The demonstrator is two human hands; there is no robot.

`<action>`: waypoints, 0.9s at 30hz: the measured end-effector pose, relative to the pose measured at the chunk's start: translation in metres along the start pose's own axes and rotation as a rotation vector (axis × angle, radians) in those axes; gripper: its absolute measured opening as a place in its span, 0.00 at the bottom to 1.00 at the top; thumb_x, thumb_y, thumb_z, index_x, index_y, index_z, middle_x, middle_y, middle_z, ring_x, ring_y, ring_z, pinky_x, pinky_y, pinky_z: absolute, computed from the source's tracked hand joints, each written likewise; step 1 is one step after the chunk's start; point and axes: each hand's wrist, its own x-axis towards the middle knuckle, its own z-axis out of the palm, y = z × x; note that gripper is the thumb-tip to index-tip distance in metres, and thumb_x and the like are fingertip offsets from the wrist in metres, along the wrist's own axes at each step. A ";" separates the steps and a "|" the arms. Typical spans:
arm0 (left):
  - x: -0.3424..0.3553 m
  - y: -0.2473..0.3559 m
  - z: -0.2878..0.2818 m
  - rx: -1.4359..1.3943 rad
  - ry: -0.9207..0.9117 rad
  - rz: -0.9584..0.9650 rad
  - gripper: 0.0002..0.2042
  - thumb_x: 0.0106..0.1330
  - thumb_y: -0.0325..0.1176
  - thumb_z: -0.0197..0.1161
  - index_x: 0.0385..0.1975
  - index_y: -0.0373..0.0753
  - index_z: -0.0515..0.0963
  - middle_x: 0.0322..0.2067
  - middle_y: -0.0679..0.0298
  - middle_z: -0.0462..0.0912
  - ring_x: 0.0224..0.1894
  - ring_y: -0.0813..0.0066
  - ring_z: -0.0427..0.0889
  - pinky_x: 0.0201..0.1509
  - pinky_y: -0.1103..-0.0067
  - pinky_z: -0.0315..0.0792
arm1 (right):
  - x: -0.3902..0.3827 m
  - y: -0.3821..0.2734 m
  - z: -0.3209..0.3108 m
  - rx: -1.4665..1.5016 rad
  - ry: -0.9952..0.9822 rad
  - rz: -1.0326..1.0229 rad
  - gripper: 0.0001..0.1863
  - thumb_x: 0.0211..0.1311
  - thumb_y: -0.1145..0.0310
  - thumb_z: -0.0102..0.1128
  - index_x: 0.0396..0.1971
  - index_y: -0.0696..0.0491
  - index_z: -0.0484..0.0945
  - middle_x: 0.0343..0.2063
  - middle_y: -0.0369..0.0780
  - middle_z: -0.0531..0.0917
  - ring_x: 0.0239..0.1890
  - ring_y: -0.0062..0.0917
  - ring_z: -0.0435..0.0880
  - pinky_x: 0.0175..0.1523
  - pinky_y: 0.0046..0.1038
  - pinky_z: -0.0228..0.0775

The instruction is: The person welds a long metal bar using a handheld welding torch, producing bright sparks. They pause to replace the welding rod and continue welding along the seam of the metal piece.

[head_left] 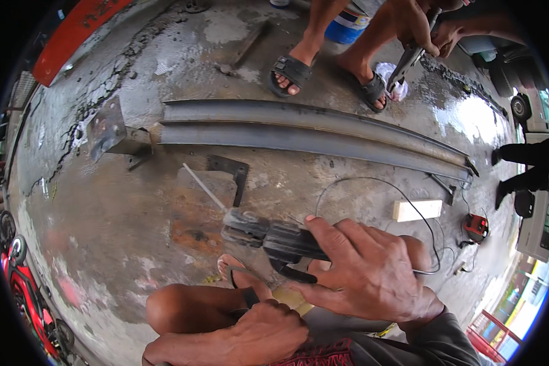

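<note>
My right hand grips a black electrode holder with a worn jaw, which clamps a thin pale rod pointing up-left. My left hand is closed beside my bent left knee; what is inside it, if anything, is hidden. Beyond the holder, a rusty metal plate lies on the concrete with a dark angled bracket at its top corner. Farther forward lie a long grey steel beam and, at its left end, a steel bracket with a plate.
A co-worker's sandalled feet and hands holding a tool are beyond the beam, near a blue bucket. At right are a pale block, cables, a red machine and another person's dark-clad legs. A red motorcycle stands at left.
</note>
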 end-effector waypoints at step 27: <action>0.014 -0.021 0.026 0.019 0.053 0.269 0.21 0.70 0.41 0.69 0.22 0.26 0.83 0.22 0.42 0.82 0.30 0.39 0.85 0.34 0.55 0.78 | -0.014 0.073 -0.051 0.012 0.165 0.153 0.50 0.40 0.49 0.89 0.63 0.63 0.80 0.49 0.50 0.90 0.48 0.35 0.93 0.55 0.34 0.82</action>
